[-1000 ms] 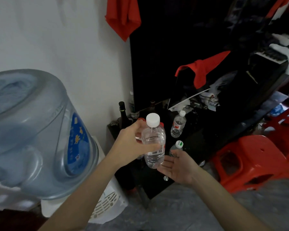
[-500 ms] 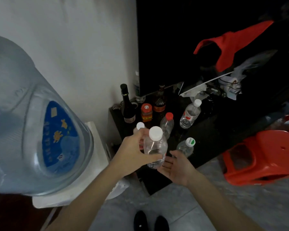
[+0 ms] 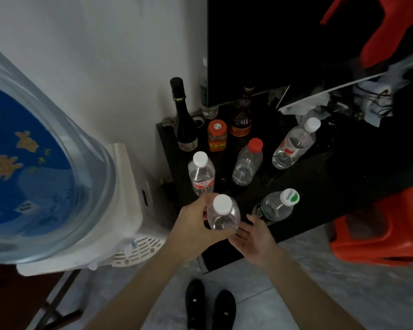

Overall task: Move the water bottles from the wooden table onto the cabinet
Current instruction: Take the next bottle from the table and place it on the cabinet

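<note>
Upright, clear white-capped water bottle (image 3: 223, 215) in left hand (image 3: 196, 231) over cabinet (image 3: 320, 186).

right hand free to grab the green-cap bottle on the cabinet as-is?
Probably yes. The right hand is open and empty, palm up, right beside the green-cap bottle at the cabinet front edge, with nothing between them. The left hand holds the white-cap bottle off to the side.

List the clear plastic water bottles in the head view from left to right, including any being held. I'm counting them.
White-capped bottle with red label → white-capped bottle held in the left hand → red-capped bottle → green-and-white-capped bottle → white-capped bottle leaning farthest right.
</note>
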